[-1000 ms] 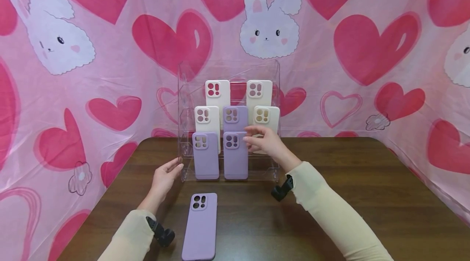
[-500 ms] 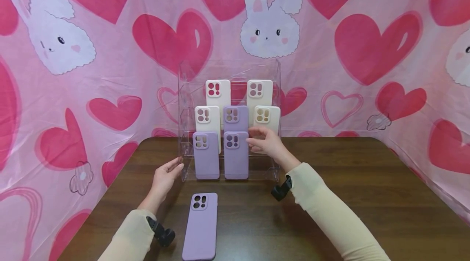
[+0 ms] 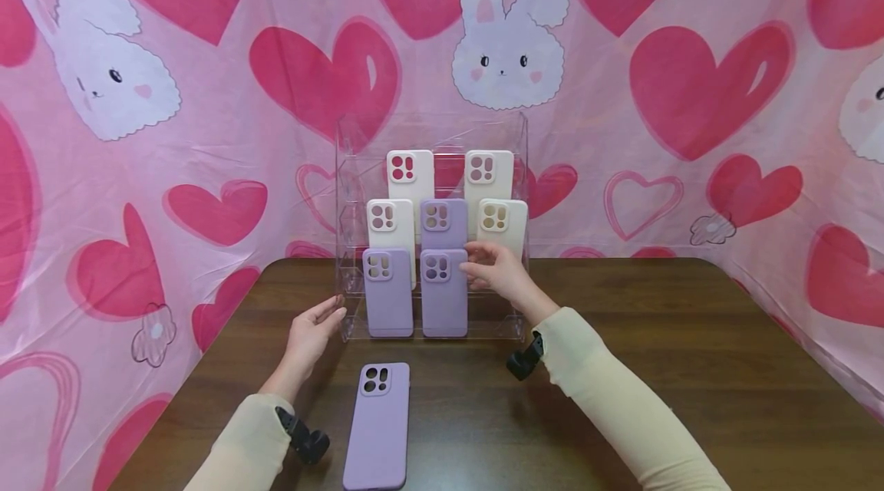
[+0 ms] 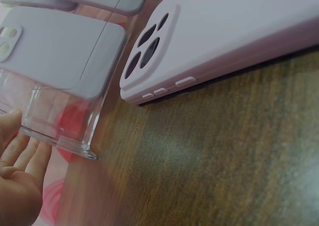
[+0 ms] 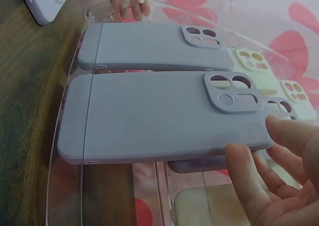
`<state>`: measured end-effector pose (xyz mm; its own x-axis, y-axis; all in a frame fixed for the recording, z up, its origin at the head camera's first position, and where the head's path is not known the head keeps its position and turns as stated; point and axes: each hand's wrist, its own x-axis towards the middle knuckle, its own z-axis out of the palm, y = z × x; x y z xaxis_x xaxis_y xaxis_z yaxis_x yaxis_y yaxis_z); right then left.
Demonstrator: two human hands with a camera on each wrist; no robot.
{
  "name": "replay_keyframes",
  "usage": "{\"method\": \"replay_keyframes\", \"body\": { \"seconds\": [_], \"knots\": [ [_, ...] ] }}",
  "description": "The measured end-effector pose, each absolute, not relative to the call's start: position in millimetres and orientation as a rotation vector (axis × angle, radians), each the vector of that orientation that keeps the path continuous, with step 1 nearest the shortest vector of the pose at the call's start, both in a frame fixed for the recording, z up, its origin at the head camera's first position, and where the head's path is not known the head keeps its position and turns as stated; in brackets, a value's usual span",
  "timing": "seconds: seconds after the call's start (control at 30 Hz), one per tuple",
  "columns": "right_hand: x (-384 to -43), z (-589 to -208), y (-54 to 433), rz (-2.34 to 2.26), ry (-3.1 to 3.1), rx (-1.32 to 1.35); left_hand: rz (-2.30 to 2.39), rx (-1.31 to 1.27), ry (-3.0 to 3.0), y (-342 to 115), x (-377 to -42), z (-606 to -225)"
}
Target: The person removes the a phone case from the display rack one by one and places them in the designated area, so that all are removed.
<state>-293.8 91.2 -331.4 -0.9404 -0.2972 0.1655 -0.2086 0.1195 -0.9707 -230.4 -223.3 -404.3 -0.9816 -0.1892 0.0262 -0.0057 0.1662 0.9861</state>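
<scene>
A clear tiered display stand [image 3: 345, 207] carries several phone cases. My right hand [image 3: 500, 272] is at the upper right corner of a purple phone case [image 3: 444, 307] in the front tier. In the right wrist view, thumb and fingertips meet that case's side edge and top corner, and the other fingers are partly hidden past its edge. My left hand [image 3: 308, 334] touches the stand's left side panel near its base; the left wrist view shows its fingers [image 4: 37, 159] extended along the panel's outer edge. Another purple case [image 3: 388, 291] leans beside the first.
A loose purple phone case [image 3: 377, 426] lies on the brown wooden table [image 3: 621, 399] in front of the stand. White cases [image 3: 410, 176] and cream cases [image 3: 500, 222] fill upper tiers, with one purple case [image 3: 444, 219] among them. A pink heart-patterned cloth [image 3: 594, 92] hangs behind.
My right hand has shifted slightly back left and down, and the purple case at its fingertips sits a touch lower at the top. My left hand and the loose case have stayed put.
</scene>
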Motion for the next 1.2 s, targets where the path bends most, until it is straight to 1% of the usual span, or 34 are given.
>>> {"method": "replay_keyframes", "body": {
  "seconds": [0.63, 0.93, 1.2],
  "knots": [
    [-291.9, -329.2, 92.8, -1.908, 2.412, -0.457, -1.921, 0.187, -2.295, -223.9, -229.9, -404.6],
    [-291.4, -327.1, 97.2, -1.918, 2.407, -0.489, -1.935, 0.181, -2.28, -223.8, -230.8, -404.7],
    [-284.6, -314.7, 101.1, -1.929, 2.441, -0.539, -1.939, 0.172, -2.282, -224.3, -230.6, -404.9]
  ]
}}
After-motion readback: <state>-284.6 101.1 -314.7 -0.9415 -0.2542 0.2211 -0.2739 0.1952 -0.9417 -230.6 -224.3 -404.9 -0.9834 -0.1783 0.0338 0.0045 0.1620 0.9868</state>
